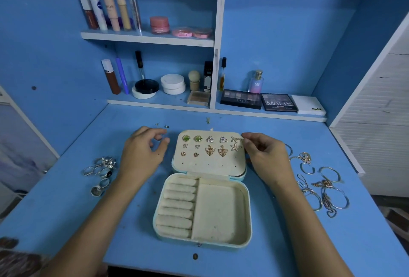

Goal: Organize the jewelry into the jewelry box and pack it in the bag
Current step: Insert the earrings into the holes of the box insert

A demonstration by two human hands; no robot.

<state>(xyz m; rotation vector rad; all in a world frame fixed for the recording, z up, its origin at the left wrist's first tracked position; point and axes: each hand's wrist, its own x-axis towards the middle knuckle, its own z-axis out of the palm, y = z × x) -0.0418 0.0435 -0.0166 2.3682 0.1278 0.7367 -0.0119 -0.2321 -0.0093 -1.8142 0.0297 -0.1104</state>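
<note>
twelve earrings [209, 146] fill the jewelry box [203, 208] lid (left grip [143, 150] released, right grip [263, 150] pinching one).

box: your jewelry box [205, 190] lies open flat on the blue desk [287, 243], lid panel on the far side
lid: earrings [209, 146] pinned in pairs across it, green ones, triangles, butterflies, starfish, little hearts
base: ring rolls on the left, one open compartment on the right
left hand [143, 152]: just left of the lid, fingers loosely curled, holding nothing I can make out
right hand [265, 153]: fingertips pinching at the lid's far right corner, right by the starfish pair
rings [100, 171]: silver pile off to your left
bracelets [321, 184]: tangled with chains on your right
shelf [148, 37]: makeup tubes and compacts behind
</note>
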